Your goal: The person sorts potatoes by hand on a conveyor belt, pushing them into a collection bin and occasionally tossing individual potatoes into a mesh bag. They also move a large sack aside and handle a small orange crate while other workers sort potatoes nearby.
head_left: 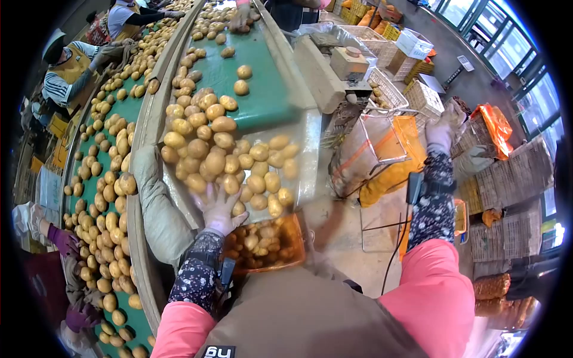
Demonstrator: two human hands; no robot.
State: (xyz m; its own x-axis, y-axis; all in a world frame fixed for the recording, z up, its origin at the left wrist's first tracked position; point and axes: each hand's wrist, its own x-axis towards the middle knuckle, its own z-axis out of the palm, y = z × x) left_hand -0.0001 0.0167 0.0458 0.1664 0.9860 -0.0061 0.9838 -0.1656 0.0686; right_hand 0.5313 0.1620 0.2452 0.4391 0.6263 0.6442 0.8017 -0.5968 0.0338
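My left hand (218, 207), in a thin pale glove, lies with fingers spread against the lower edge of a heap of potatoes (216, 162). The heap sits on a metal chute (308, 158) at the end of a green conveyor belt (262, 71). Just below this hand, an orange crate (293, 238) holds more potatoes. My right hand (443, 130), gloved too, is stretched far out to the right, near stacked crates and an orange bag (494, 128). Its fingers blend into a greyish, dirty-looking patch, and I cannot tell whether it holds anything.
A second potato belt (89, 185) runs along the left, beyond a wooden rail (138, 238). Several people work beside it, among them a purple-gloved hand (64, 240). On the right stand a framed sack (361, 155), a yellow bag (388, 173) and white baskets (422, 98).
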